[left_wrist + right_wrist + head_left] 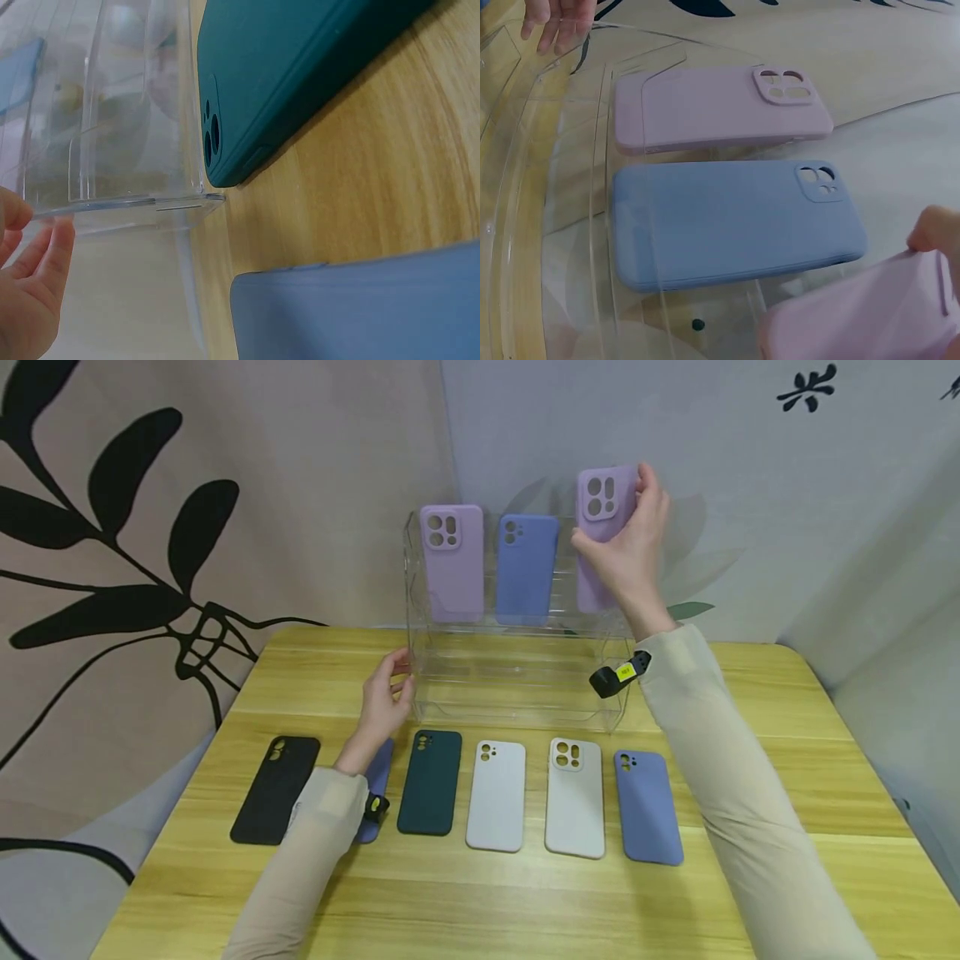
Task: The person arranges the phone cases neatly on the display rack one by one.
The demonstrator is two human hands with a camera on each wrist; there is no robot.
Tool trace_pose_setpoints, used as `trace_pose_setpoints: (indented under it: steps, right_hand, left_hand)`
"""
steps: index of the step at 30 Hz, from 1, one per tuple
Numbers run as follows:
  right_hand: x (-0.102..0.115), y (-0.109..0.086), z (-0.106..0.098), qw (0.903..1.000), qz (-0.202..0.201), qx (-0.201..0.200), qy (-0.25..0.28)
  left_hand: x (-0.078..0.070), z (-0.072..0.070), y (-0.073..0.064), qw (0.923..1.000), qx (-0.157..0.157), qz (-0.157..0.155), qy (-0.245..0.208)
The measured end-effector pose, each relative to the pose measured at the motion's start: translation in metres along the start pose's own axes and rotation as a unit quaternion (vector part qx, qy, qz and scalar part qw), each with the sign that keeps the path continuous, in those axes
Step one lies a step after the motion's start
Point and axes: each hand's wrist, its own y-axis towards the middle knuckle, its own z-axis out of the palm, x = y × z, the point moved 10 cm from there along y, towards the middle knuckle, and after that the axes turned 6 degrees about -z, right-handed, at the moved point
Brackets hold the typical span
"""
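Note:
My right hand (pixel 633 556) grips a light purple phone case (pixel 595 556) by its two side edges, upright over the right end of the top tier of a clear tiered display stand (pixel 513 714). In the right wrist view, the lower part of this held phone case (pixel 847 315) shows beside the others. Another purple phone case (pixel 455 577) and a blue phone case (pixel 525 572) lean on the same tier. At the stand's left side, my left hand (pixel 386 697) pinches the edge of the clear side panel (pixel 112 204) between thumb and fingers.
Along the table (pixel 480 910) in front of the stand lie several phone cases: black (pixel 276 789), a blue one (pixel 381 768) partly under the left wrist, dark green (pixel 430 785), white (pixel 497 802), off-white (pixel 574 810) and blue (pixel 649 814). A patterned cloth backdrop (pixel 337 485) hangs behind.

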Motion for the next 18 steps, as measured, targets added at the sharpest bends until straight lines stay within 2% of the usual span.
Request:
trace_pose_setpoints:
  steps: [11, 18]
  right_hand:
    - [0.006, -0.002, 0.0, 0.9952, -0.055, -0.075, 0.029]
    - [-0.007, -0.015, 0.001, 0.9897, -0.064, -0.124, 0.03]
  left_hand:
    - [-0.001, 0.001, 0.0, 1.0, 0.003, -0.002, -0.003]
    - [0.0, 0.003, 0.0, 1.0, -0.001, 0.003, -0.009]
